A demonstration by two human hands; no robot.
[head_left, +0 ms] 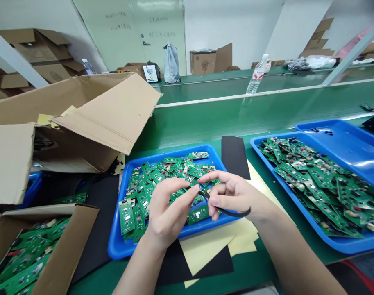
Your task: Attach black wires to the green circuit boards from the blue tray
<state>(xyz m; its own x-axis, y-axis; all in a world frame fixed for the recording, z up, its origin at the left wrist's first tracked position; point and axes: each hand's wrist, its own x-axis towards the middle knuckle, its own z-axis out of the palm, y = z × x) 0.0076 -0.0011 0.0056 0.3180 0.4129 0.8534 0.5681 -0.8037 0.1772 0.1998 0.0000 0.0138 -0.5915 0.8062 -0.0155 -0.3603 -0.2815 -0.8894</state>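
The left hand (168,215) hovered over the near rim of a shallow blue plastic tray (119,246), fingers curled; whether they pinched anything I could not tell. The right hand (232,192) was closed around thin black tweezers (232,213), just beside the left fingertips, above the tray. Small green circuit boards (156,176) lay heaped in it. A second blue tray (343,245) of boards sat to the right.

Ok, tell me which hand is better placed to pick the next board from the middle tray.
Probably the left hand: it sits over the boards, while the right hand is busy with black tweezers.
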